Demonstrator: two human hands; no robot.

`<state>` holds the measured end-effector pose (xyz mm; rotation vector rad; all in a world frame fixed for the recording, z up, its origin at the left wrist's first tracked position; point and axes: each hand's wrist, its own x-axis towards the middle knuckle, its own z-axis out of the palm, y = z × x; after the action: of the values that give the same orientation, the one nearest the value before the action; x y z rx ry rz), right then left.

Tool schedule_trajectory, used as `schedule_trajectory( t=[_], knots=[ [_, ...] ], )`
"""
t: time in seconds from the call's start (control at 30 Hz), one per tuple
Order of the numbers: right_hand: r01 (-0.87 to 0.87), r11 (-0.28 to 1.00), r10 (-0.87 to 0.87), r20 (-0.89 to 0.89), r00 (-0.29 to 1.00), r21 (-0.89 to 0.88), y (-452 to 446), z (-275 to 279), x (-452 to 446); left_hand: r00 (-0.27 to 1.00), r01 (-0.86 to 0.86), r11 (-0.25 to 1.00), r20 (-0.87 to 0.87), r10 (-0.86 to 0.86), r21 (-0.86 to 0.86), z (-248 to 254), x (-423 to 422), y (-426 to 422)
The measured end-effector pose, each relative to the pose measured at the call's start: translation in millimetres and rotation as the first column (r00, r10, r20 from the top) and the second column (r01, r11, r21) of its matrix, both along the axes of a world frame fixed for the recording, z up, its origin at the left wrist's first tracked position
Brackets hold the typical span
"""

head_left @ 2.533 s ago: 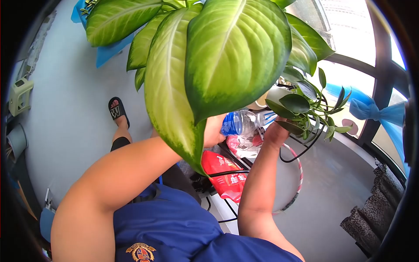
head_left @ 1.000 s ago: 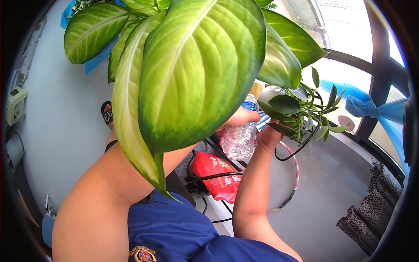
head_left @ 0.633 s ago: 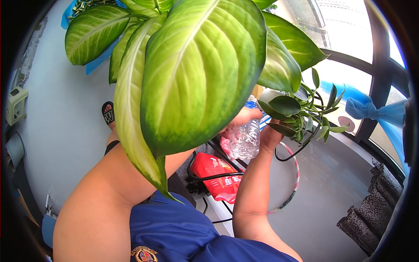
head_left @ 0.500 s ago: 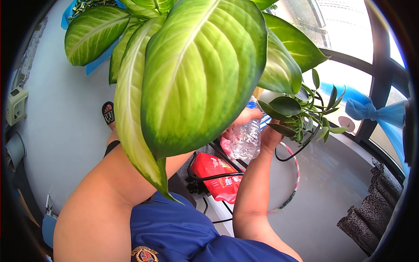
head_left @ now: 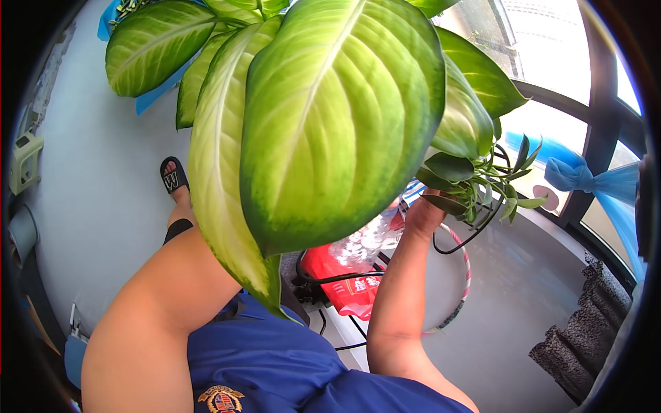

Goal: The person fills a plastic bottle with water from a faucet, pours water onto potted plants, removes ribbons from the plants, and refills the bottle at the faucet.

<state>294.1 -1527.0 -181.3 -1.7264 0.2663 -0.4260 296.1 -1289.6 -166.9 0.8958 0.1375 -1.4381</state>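
Observation:
A clear plastic bottle [head_left: 361, 244], blurred and tilted, shows below the edge of a large green-and-yellow leaf [head_left: 337, 131]. That leaf hides most of my left hand [head_left: 394, 204]; only a bit of finger shows by the bottle's upper end, and the bottle appears to be held there. My right hand [head_left: 425, 215] is raised beside a small trailing plant [head_left: 475, 182]. Leaves cover its fingers, so its grip cannot be made out. Blue-and-white striped material [head_left: 413, 191] lies just left of this hand.
A red plastic bag [head_left: 341, 282] and black cables [head_left: 344, 277] lie beneath the bottle. Behind my right forearm is a striped hoop [head_left: 465, 275]. Blue fabric is knotted [head_left: 578, 175] at the window on the right. Dark ruffled cloth [head_left: 585, 330] hangs lower right.
The bottle has moved left and tilted, and my left hand has gone behind the leaf with it. The big leaves have shifted slightly right in view. My right hand stays nearly still.

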Motion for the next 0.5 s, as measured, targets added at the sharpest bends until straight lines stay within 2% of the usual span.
schedule_trajectory(
  t=[0.03,0.07,0.1,0.17,0.23,0.3,0.33,0.4,0.43,0.5],
  knots=[
    [0.001,1.000,-0.001,-0.015,1.000,-0.001,0,-2,0,0.996,0.013,1.000,0.085,-0.012,-0.011,-2,-6,6],
    [-0.001,1.000,0.001,-0.017,1.000,0.000,1,-5,-1,0.997,-0.003,0.994,0.076,0.011,-0.106,-10,-15,9],
    [-0.009,0.999,0.011,-0.047,0.999,0.039,1,-8,0,0.997,-0.005,0.994,0.075,0.013,-0.105,-16,-25,11],
    [-0.015,0.997,0.021,-0.080,0.997,0.074,0,-13,-2,0.969,-0.029,0.993,0.239,0.056,-0.115,-13,-38,23],
    [0.011,0.997,-0.002,-0.110,0.994,0.078,4,-21,-2,0.902,-0.161,0.964,0.364,0.231,-0.212,-15,-55,43],
    [0.036,0.996,-0.024,-0.142,0.990,0.082,8,-28,-3,0.792,-0.120,0.992,0.599,0.120,-0.039,-20,-73,49],
    [0.049,0.995,-0.035,-0.157,0.987,0.083,12,-32,-4,0.793,-0.122,0.992,0.597,0.121,-0.039,-28,-84,50],
    [0.064,0.998,-0.056,-0.209,0.976,0.030,27,-29,-5,0.880,-0.320,0.923,0.295,0.373,-0.214,-51,-110,47],
    [0.062,0.998,-0.055,-0.210,0.976,0.029,27,-34,-5,0.874,-0.428,0.862,0.118,0.472,-0.272,-65,-122,45],
    [-0.058,0.931,-0.034,-0.244,0.969,-0.359,27,-43,0,0.769,-0.640,0.699,-0.247,0.590,-0.321,-63,-124,47]
  ],
)
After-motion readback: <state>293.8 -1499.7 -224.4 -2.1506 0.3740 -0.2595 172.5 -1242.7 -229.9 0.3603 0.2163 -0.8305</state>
